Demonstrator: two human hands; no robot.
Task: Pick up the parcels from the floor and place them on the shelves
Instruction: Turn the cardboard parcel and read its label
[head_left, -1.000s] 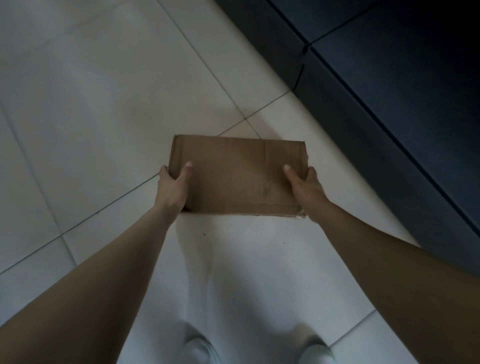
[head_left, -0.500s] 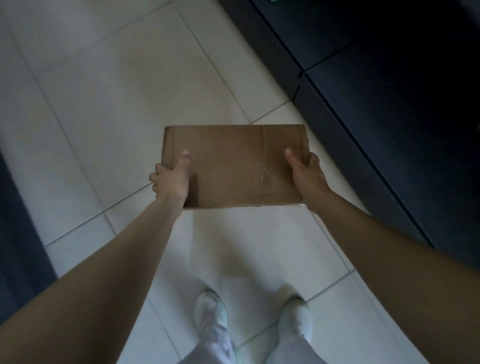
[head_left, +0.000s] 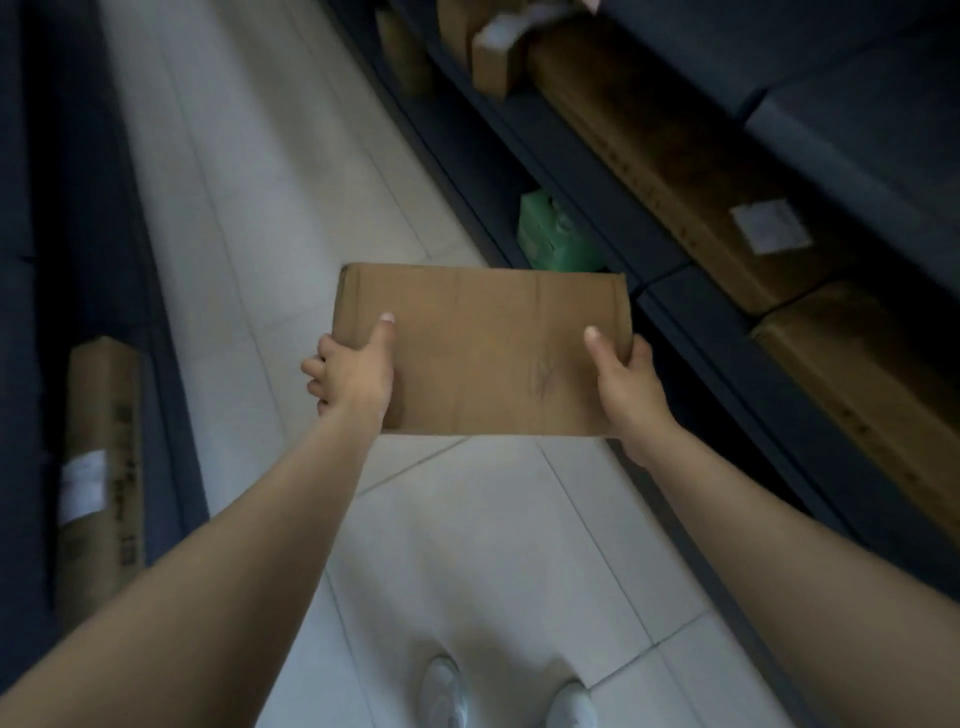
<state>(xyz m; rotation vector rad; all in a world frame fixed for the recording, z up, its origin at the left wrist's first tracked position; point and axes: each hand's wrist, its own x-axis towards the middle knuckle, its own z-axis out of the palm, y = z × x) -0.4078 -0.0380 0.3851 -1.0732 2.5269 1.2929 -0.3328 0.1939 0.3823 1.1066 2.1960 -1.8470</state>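
Head view — cardboard parcel between left hand, right hand

Dark print on the left shelf's carton and both white labels is too blurred to read.

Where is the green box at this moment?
The green box sits on the lowest right-hand shelf, just beyond the held parcel.
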